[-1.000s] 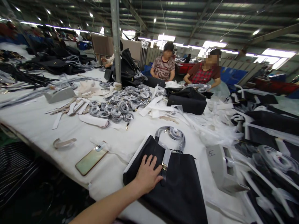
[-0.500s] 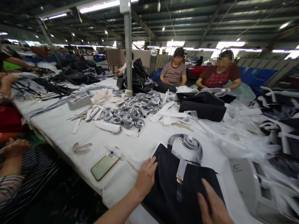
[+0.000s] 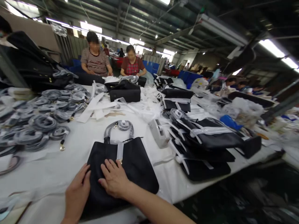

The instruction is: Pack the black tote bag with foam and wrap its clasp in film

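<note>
A black handbag (image 3: 135, 165) lies flat on the white table (image 3: 77, 140) in front of me, its wrapped grey strap (image 3: 119, 127) coiled at the top and a white-wrapped tab with a gold clasp down its middle. My left hand (image 3: 77, 193) rests against the bag's left edge, fingers together and curled slightly around it. My right hand (image 3: 114, 179) lies flat on the bag's front just below the clasp, fingers spread.
Several coiled wrapped straps (image 3: 39, 121) cover the table at left. A stack of wrapped black bags (image 3: 205, 143) and a tape dispenser (image 3: 160, 133) sit to the right. Two seated people (image 3: 95, 60) work at the far side with another black bag (image 3: 125, 93).
The view has swung to the right. My right hand has come onto the bag's front, and my left hand has slid to the bag's left edge. The phone has left the view.
</note>
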The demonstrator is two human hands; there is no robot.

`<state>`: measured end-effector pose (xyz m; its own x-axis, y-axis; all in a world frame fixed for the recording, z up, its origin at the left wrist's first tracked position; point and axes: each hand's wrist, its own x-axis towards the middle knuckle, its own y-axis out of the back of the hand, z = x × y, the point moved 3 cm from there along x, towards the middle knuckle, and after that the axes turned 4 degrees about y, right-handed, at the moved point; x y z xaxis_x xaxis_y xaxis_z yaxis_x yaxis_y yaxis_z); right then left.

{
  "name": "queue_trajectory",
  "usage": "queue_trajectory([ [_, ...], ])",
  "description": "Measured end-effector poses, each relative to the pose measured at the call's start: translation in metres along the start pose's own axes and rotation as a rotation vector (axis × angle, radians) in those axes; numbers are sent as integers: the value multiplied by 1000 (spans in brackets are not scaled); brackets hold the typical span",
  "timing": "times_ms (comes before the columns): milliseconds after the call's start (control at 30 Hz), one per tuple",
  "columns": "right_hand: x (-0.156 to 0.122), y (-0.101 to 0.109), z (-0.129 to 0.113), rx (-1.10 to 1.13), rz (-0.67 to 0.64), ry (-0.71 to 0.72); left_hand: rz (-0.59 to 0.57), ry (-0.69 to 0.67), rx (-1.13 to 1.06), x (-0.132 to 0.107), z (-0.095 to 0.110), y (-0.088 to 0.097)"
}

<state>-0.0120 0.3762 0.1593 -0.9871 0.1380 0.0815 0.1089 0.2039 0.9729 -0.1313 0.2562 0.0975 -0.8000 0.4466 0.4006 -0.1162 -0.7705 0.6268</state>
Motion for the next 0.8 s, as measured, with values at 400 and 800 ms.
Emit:
queue_trajectory([
  [400, 0, -9, 0, -32, 46, 8, 8, 86, -61, -3, -4, -3],
  [800, 29, -40, 15, -143, 99, 79, 158, 479, -337, 6, 9, 25],
])
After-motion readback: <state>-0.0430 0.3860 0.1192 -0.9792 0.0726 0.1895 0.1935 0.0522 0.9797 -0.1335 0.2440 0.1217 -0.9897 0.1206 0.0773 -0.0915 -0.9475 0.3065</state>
